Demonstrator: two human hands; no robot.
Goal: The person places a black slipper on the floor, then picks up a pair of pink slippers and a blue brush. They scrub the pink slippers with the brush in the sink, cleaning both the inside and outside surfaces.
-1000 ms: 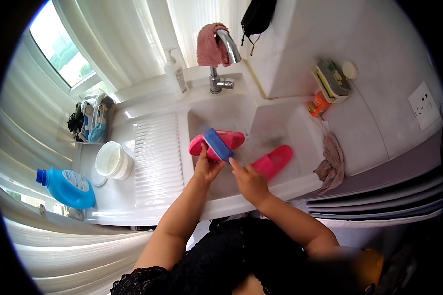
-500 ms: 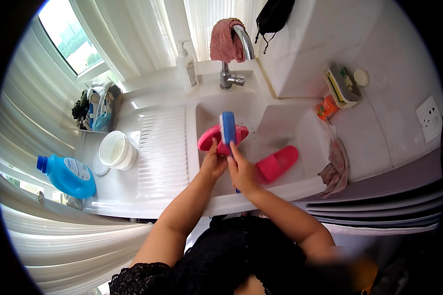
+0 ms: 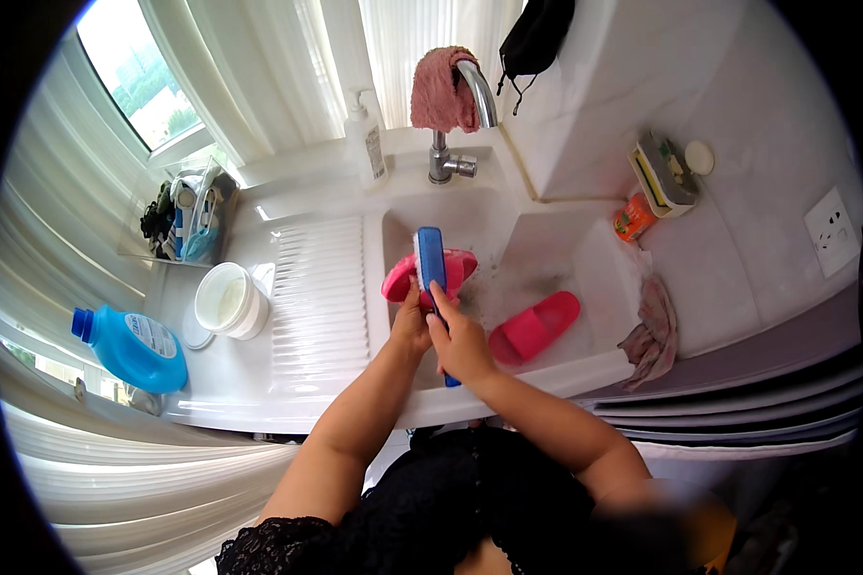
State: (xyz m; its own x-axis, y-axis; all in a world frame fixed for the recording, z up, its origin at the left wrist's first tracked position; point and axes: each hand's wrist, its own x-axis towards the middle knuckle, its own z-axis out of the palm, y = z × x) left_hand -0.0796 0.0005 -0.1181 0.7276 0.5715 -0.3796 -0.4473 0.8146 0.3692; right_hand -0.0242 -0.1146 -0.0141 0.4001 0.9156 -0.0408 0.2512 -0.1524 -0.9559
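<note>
Over the white sink (image 3: 599, 278), my left hand (image 3: 412, 323) is closed on a pink slipper (image 3: 398, 280), its thumb on the near side. My right hand (image 3: 462, 343) grips the handle of a blue brush (image 3: 431, 251). White bristles along the brush's left side meet the slipper, and the brush covers the slipper's middle. A second pink slipper (image 3: 537, 326) lies on the sink floor to the right of my hands. Shallow, cloudy water and dark specks show around it.
The ribbed washboard (image 3: 319, 297) adjoins the sink. Left of it stand a white tub (image 3: 232, 301), a blue detergent bottle (image 3: 134, 347) and a clear bin (image 3: 194, 216). Behind are a pump bottle (image 3: 365, 144) and cloth-draped faucet (image 3: 439, 158). A rag (image 3: 654, 331) hangs over the right rim.
The brush has shifted left and slightly toward me across the held slipper, with my right hand moving along. My left hand stays nearly in place.
</note>
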